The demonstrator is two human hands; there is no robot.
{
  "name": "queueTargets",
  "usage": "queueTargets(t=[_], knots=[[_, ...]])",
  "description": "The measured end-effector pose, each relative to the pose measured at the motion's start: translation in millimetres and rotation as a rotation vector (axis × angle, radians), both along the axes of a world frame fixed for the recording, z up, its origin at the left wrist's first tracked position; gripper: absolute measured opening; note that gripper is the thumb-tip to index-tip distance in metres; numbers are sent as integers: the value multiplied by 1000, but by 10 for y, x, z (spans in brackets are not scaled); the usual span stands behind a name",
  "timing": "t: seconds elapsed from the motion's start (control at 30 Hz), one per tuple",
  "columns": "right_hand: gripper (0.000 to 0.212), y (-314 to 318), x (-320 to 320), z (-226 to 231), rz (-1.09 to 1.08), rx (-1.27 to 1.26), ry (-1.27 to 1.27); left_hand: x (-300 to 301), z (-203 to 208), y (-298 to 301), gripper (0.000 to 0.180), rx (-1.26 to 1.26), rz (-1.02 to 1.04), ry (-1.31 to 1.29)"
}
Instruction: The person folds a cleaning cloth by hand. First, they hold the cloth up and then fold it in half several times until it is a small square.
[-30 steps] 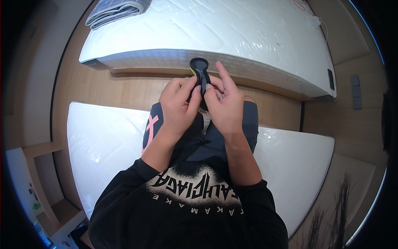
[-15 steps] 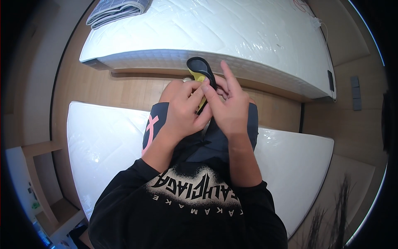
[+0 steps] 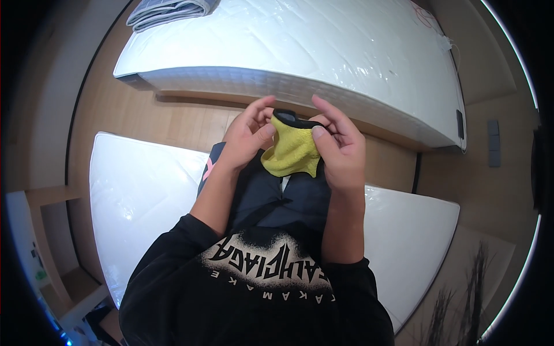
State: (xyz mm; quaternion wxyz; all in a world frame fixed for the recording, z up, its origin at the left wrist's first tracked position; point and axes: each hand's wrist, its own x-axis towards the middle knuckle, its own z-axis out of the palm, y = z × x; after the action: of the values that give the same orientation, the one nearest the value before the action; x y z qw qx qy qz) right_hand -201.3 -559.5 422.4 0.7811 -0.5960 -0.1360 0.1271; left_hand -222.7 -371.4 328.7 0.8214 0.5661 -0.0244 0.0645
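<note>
A yellow cleaning cloth (image 3: 294, 148) with a black edge band hangs between my hands, above my lap. Grey shows on its other face, near the top edge. My left hand (image 3: 247, 137) pinches the cloth's upper left edge between thumb and fingers. At the upper right corner, my right hand (image 3: 344, 151) grips the black edge with its thumb in front, its index finger raised away from the cloth. The lower part of the cloth droops in a curved fold.
Ahead lies a plastic-covered white mattress (image 3: 288, 40) on a low wooden base, with a folded grey-blue blanket (image 3: 167, 12) at its far left. I sit on another white mattress (image 3: 147, 190). Wooden floor (image 3: 173, 121) runs between them. Shelving (image 3: 57, 230) stands at the left.
My hands have moved apart and the folded cloth has been spread, so its yellow face now shows broadly. Before, it was narrow and bunched between my fingers.
</note>
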Motion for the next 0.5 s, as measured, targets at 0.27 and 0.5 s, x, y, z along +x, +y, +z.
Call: queueTargets(t=[0.27, 0.5], knots=[[45, -111, 6, -47, 35, -14, -125, -13, -28, -20, 24, -231, 16, -135], [41, -135, 8, -72, -31, -114, -332, -130, 282, 15, 27, -87, -48, -162]])
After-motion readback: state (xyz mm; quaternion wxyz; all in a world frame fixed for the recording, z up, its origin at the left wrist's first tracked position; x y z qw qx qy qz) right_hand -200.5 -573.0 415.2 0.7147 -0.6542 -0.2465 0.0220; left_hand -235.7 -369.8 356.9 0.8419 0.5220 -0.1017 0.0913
